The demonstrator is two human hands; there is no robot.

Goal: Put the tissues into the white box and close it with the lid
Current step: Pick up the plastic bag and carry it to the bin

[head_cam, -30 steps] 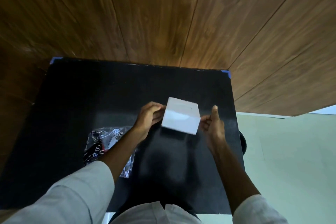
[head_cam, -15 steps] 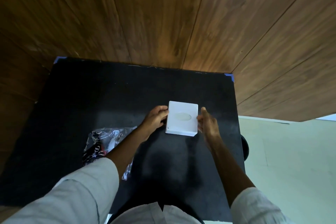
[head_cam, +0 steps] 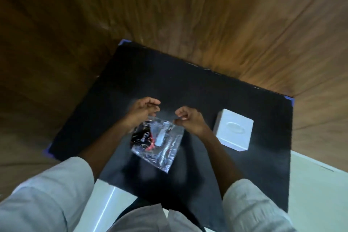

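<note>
Holding the clear plastic tissue packet (head_cam: 159, 142) by its top edge above the black surface (head_cam: 207, 90), the left hand (head_cam: 143, 113) and right hand (head_cam: 190, 120) each pinch a corner in a closed grip. It looks light, crinkly and slippery, best pinched at the seam. Farther right, apart, the white box (head_cam: 233, 133) sits with its lid on

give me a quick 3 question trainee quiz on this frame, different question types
1. True or false: the white box stands on the black table with no hand touching it.
2. Which hands grip the clear plastic packet? A) left only B) right only C) both
3. Fill in: the box stands to the person's ____ of the packet.

Key: 1 true. 2 C: left hand and right hand pinch its top edge. 3 right.
</note>
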